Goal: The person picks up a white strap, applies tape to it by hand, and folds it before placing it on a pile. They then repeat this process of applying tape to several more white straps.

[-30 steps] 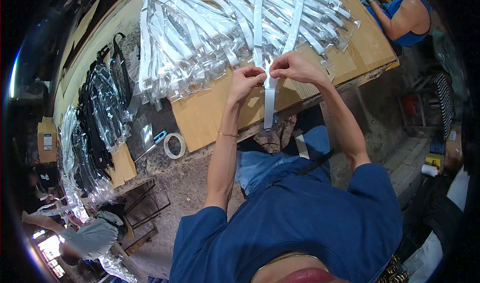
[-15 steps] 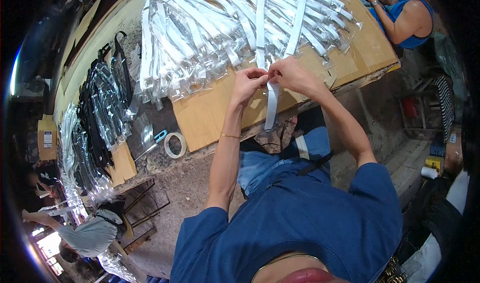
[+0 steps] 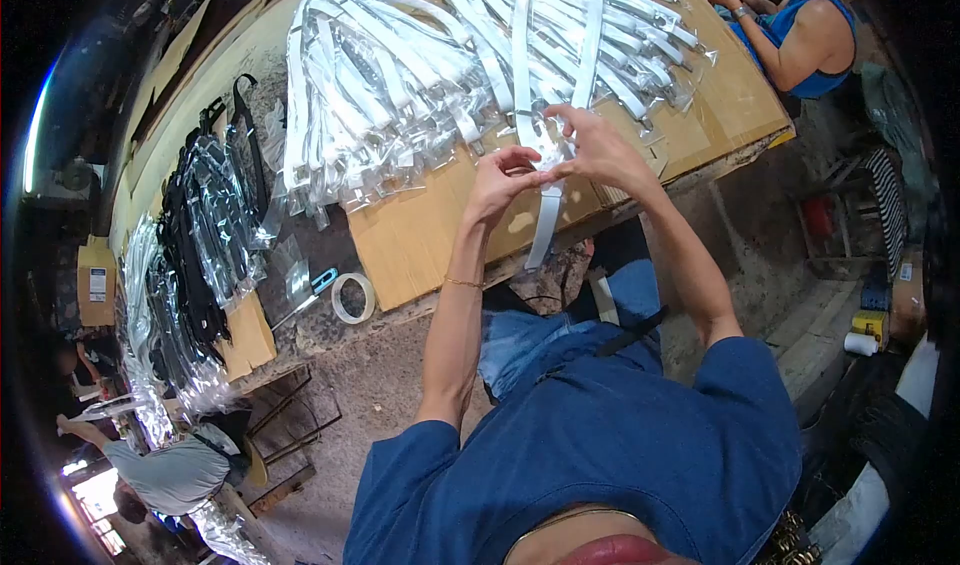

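A white strap (image 3: 543, 227) hangs below my hands over the table's front edge, and two white lengths run up from them onto the pile. My left hand (image 3: 503, 180) pinches the strap near its joint, with thumb and fingers close together. Beside it, my right hand (image 3: 597, 152) has its thumb at the same spot, while its index finger is raised and bent; clear plastic shows between the hands. Behind them lies a spread of white straps in clear wrappers (image 3: 375, 80). Cardboard (image 3: 400, 255) lies under the pile.
Left on the table are a tape roll (image 3: 352, 298), a blue-handled tool (image 3: 323, 281) and wrapped black straps (image 3: 190, 225). One person (image 3: 805, 40) is at the upper right, another (image 3: 175, 470) at the lower left. A yellow box (image 3: 868, 327) stands at the right.
Both hands have come slightly down toward me with the strap. The right hand has opened somewhat, its index finger now lifted away from the thumb.
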Demonstrator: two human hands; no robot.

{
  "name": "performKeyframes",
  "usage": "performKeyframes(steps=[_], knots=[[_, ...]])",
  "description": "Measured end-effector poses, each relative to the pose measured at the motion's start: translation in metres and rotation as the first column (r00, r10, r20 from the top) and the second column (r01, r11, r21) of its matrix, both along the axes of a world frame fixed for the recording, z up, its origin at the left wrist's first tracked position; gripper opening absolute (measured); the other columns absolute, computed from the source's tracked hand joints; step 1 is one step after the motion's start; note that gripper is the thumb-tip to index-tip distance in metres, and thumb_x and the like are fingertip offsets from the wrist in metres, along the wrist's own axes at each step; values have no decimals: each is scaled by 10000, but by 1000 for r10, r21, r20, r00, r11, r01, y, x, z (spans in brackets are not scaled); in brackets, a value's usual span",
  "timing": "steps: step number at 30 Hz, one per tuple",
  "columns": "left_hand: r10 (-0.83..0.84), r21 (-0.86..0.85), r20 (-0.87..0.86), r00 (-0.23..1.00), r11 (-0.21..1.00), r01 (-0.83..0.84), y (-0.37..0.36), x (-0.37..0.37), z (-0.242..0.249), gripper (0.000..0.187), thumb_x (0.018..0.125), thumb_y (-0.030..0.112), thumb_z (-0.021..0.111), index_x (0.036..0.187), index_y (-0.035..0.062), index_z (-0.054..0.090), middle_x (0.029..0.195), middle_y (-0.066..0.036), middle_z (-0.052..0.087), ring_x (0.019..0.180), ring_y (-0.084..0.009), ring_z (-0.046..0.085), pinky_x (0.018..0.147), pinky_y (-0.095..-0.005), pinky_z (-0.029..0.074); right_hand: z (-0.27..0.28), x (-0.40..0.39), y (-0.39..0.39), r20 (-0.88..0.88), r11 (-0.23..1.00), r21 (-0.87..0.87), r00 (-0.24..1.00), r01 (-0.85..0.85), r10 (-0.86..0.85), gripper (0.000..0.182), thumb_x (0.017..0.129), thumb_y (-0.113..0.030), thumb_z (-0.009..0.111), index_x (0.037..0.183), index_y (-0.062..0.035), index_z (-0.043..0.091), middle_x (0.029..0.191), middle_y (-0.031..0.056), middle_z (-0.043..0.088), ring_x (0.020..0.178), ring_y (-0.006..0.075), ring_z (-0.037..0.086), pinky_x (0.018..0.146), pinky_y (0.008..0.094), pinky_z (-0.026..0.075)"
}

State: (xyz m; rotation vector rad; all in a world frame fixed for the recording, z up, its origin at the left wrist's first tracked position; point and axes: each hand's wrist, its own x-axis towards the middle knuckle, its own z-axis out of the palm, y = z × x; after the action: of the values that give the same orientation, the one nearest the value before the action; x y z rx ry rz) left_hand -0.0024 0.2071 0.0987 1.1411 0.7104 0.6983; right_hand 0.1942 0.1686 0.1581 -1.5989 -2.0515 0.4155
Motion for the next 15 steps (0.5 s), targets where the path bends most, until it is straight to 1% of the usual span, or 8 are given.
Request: performKeyframes(steps=[2,3,5,6,7,9,10,15], knots=[[8,-34,38,999,999,-7,1,-2,0,293,748,17,773,998,-12,623,869,-73,656,804,-146,652,734,-258,531,10,4,-5,-199,945,-272,950,183,-242,735,716,-213,820,1311,-42,423,896,122,609,729,173,609,623,303,501],[14,7,10,1000,1000,-14,3,-4,-4,357,742,7,775,1055,-6,604,863,-74,655,810,-154,657,736,-261,534,9,5,-8,-199,946,-269,951,180,-237,735,716,-213,820,1311,-42,423,896,122,609,729,173,609,623,303,501],[27,49,-14,1000,998,-27,3,-5,-4,423,736,-2,777,1112,1,585,856,-75,654,815,-161,662,737,-264,538,-2,9,-20,-440,773,-493,653,399,-617,783,730,-285,814,1334,-16,393,746,96,617,706,185,617,667,317,503],[61,15,21,998,998,-61,0,-3,1,530,731,-19,773,1198,11,523,851,-79,654,802,-164,662,734,-265,540,-18,6,-24,-468,745,-597,625,298,-625,910,763,-310,795,1412,20,249,728,88,649,724,176,643,640,283,500],[92,-24,53,994,996,-91,-3,-2,6,639,727,-37,769,1284,21,461,845,-84,653,789,-168,663,730,-266,542,-35,0,-28,-468,745,-597,624,300,-626,910,763,-310,795,1412,20,249,728,88,649,724,176,643,640,283,500],[75,4,13,997,997,-75,-5,2,11,722,727,-47,765,1336,28,385,836,-89,652,781,-170,664,724,-268,544,-49,-23,-34,-690,857,-435,509,276,-514,1013,777,-282,792,1458,22,107,828,141,682,768,166,667,597,273,500],[70,35,-25,997,997,-69,-6,3,13,806,726,-57,761,1388,36,309,827,-95,652,773,-173,665,718,-269,545,-47,-30,-33,-777,876,-404,407,263,-480,1037,760,-142,799,1469,20,60,911,187,683,834,183,679,606,283,523],[186,1,19,982,982,-186,-15,4,11,808,733,-11,779,1380,26,296,878,-117,650,793,-173,661,692,-260,536,-46,-45,-23,-867,904,-344,284,255,-410,985,743,30,755,1460,34,80,956,215,668,840,207,677,685,274,546]])
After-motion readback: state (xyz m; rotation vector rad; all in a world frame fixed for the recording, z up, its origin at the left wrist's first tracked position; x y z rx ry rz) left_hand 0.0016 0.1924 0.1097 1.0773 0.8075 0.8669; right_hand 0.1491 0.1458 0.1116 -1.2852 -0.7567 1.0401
